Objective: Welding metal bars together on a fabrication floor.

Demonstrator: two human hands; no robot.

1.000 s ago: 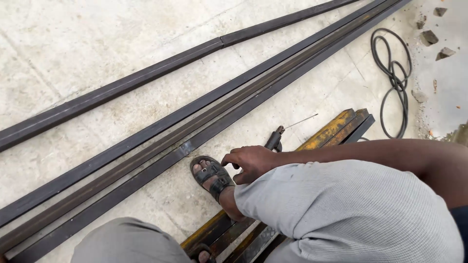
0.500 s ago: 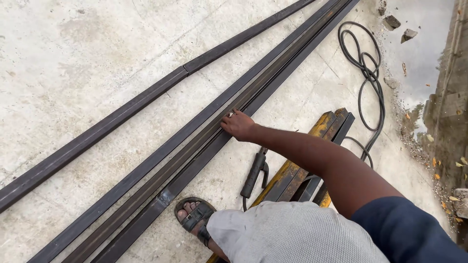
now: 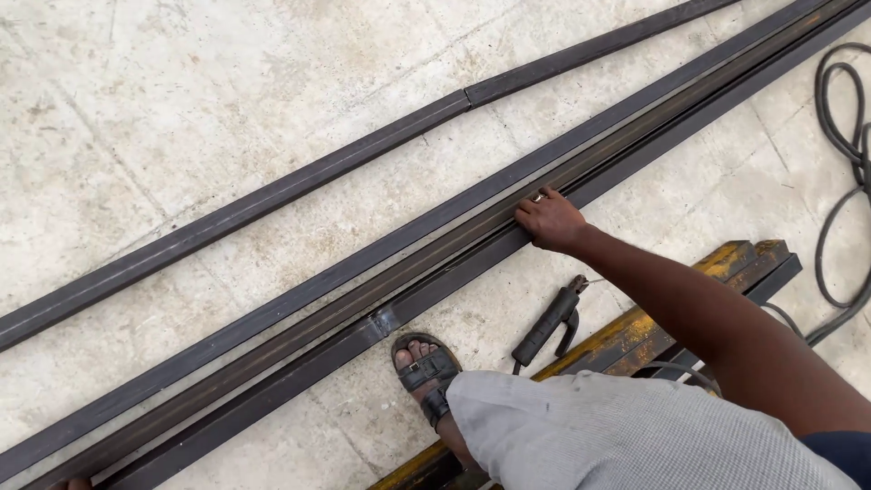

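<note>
Three long dark steel tubes [image 3: 299, 313] lie side by side on the concrete floor, running from lower left to upper right. My right hand [image 3: 549, 220] reaches out over them, its fingers curled on the middle tube and a ring on one finger. A rough weld joint [image 3: 386, 319] shows on the nearest tube, left of the hand. A black welding electrode holder [image 3: 544, 327] lies on the floor just below my forearm, apart from the hand. My left hand is out of view.
A fourth tube [image 3: 272, 195] lies apart, farther up the floor. My sandalled foot [image 3: 426, 367] stands beside the nearest tube, with my grey trouser knee [image 3: 617, 436] below it. Yellow rusty steel sections [image 3: 635, 327] lie at right, and a black cable [image 3: 839, 181] loops at the far right.
My right hand left the spot near my foot and the electrode holder and reached out onto the tubes. The holder now lies on the floor. The view has drawn closer.
</note>
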